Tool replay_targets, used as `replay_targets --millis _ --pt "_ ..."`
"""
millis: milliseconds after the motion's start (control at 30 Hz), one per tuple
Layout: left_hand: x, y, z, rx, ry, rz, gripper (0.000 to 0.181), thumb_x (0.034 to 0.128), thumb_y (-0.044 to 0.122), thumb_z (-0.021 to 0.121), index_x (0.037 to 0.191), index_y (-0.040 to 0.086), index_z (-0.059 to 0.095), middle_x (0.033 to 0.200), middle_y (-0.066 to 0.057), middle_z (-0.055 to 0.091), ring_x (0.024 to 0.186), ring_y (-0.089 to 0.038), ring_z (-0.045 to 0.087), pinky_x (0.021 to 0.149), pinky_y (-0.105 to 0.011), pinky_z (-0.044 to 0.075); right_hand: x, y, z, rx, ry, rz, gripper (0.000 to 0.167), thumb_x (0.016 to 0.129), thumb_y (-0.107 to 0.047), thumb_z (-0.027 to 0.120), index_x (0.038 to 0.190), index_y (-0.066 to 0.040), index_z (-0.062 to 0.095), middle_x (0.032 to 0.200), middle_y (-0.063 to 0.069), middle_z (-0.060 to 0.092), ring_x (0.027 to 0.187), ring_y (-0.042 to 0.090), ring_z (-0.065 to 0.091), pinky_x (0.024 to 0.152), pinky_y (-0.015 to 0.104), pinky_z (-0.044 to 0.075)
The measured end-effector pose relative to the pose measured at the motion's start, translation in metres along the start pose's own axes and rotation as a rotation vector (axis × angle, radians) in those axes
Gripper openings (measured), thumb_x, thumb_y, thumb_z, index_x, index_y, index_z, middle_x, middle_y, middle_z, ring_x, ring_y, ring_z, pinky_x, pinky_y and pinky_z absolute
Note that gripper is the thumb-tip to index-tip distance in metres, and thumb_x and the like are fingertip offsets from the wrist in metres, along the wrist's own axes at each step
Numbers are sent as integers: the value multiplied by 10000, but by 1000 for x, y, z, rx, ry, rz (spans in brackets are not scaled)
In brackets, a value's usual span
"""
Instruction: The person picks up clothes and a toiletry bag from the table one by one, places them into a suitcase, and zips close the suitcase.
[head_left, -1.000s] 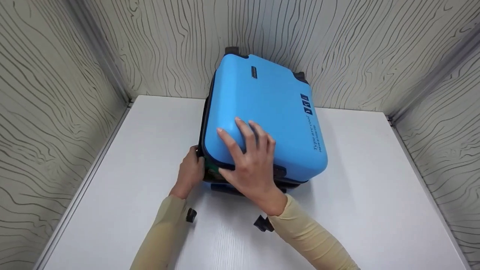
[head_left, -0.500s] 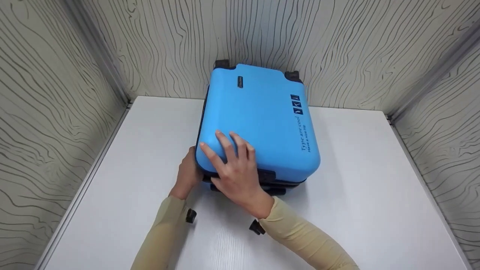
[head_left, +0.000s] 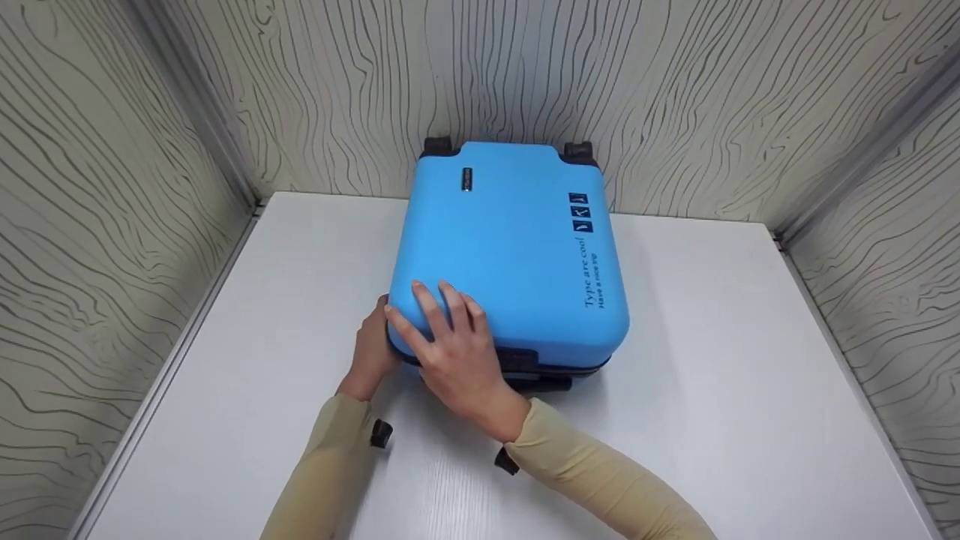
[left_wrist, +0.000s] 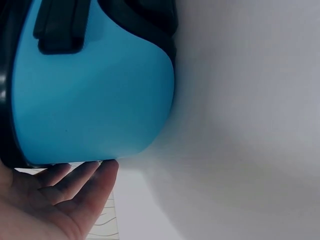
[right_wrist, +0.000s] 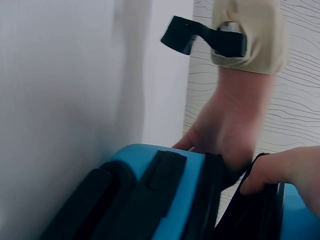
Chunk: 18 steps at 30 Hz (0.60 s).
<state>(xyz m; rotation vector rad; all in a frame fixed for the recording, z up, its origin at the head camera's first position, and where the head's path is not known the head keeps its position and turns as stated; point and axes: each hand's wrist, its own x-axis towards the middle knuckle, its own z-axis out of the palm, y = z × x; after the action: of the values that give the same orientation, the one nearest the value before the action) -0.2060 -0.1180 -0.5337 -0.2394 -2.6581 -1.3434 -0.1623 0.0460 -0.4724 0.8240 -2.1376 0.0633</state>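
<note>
A blue hard-shell suitcase (head_left: 514, 247) lies flat, its black-trimmed front towards me. My right hand (head_left: 461, 367) rests on the lid's near left corner, fingers spread over the top. In the right wrist view its thumb (right_wrist: 272, 172) presses the lid's black rim, and a narrow gap shows between the rims at that corner. Against the suitcase's left side is my left hand (head_left: 373, 352), partly hidden in the head view. In the left wrist view its extended fingers (left_wrist: 102, 182) touch the lower shell (left_wrist: 95, 100).
Beneath the suitcase is a white table (head_left: 735, 360). A wood-grain patterned wall (head_left: 360, 97) stands close behind the suitcase's wheels (head_left: 577, 150), with similar panels at both sides. Small black devices, one of them a wrist mount (head_left: 382, 433), stick out from the sleeves.
The lid has come down and leftward, pressed by my right hand, and the opening at the left front corner has narrowed. My left hand has stayed nearly in place.
</note>
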Motion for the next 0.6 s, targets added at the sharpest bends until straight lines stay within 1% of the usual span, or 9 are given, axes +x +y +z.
replay_targets --millis 167,300,400,500,600 --pt "0 1 1 -7 3 18 591 923 130 722 1408 -74 453 1242 -263 619 1099 -425 629 927 -588 498 -1 0 1 -29 -4 -6 672 814 -156 753 1451 -277 575 1489 158 479 1328 406 445 1015 517 392" --pt "-1 1 -1 -15 1 29 565 951 136 686 1421 -76 454 1232 -269 630 1092 -428 637 914 -587 505 -2 1 -1 -36 -11 -12 704 791 -158 766 1457 -275 572 1498 157 474 1334 403 443 1024 514 390" --pt "-1 0 -1 -16 4 33 562 968 138 663 1433 -86 441 1243 -282 626 1105 -438 633 920 -593 502 -1 2 -4 -22 -45 -10 761 757 -167 790 1473 -277 556 1518 153 452 1353 402 422 1038 513 377" --pt "-1 -1 0 -21 41 38 577 967 142 660 1444 -88 432 1258 -288 619 1114 -440 630 919 -591 503 0 2 -10 23 -109 -4 803 767 -217 815 1508 -260 510 1555 148 404 1387 383 380 1069 510 347" --pt "3 -2 1 -54 104 72 630 965 129 676 1504 -44 399 1323 -264 597 1167 -412 611 927 -569 509 0 5 -19 127 -147 18 835 794 -311 842 1533 -211 466 1582 149 364 1414 354 349 1097 509 314"
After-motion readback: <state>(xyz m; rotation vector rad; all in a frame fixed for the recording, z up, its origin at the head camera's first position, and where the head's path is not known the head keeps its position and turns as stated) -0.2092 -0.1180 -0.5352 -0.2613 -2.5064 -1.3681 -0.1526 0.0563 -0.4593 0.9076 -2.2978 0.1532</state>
